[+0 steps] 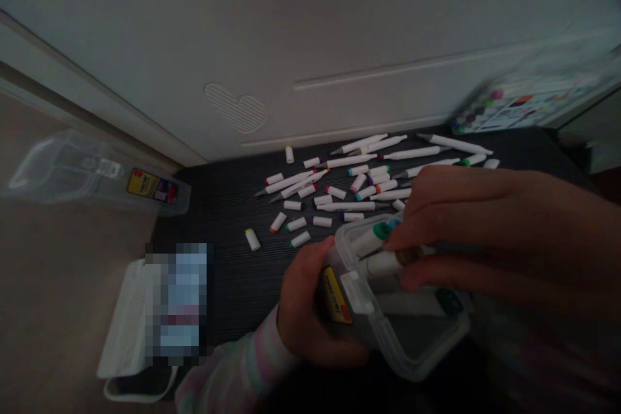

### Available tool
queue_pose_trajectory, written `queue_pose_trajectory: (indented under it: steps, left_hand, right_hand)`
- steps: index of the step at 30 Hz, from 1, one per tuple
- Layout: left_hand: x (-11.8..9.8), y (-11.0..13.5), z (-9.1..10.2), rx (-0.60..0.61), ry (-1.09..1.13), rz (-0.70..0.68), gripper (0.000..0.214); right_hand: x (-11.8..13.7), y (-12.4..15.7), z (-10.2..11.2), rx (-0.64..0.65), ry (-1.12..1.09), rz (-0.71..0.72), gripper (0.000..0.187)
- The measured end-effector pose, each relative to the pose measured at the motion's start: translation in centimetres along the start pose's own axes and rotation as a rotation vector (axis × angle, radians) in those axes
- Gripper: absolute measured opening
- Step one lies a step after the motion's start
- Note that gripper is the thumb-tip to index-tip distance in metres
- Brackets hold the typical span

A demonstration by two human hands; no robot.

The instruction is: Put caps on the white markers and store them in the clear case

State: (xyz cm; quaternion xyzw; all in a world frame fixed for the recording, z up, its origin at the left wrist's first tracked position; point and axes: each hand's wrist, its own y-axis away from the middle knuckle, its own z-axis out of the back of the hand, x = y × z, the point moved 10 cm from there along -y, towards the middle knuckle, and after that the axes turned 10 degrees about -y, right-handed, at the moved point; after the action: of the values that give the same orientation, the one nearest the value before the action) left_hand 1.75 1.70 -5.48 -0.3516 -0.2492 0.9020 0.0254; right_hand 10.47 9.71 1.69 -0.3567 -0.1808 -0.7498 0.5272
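My left hand (308, 314) is wrapped round a clear plastic box (412, 359) with a yellow and black label, tilted so that its mouth faces up and right. Inside lie several white markers, among them a green-ended marker (369, 240) and a dark-ended one at the lower side. Fingers of my right hand (451, 226) are pinched at the brown end of a white marker (383, 265) in the mouth of the box. Beyond the box, several uncapped markers (347, 207) and loose caps (297, 224) with coloured ends are scattered on the black tabletop (228, 200).
Another clear case (58, 171) with a label stands at the table's left edge. Below it are a white item with a loop strap (123, 323) and a blurred-out object (184, 297). A packet of markers (524, 100) leans at the back right, against the white panel (339, 26).
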Motion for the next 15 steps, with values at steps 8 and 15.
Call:
queue_pose_trajectory:
  steps: [8,15]
  left_hand:
    - [-0.2,0.1,0.0,0.020,-0.054,-0.066,0.073]
    - [0.3,0.0,-0.3,0.029,0.028,0.021,0.068]
  right_hand:
    - [0.3,-0.3,-0.3,-0.019,0.002,0.038,0.012]
    - [0.5,0.5,1.0,-0.092,-0.021,-0.027,0.010]
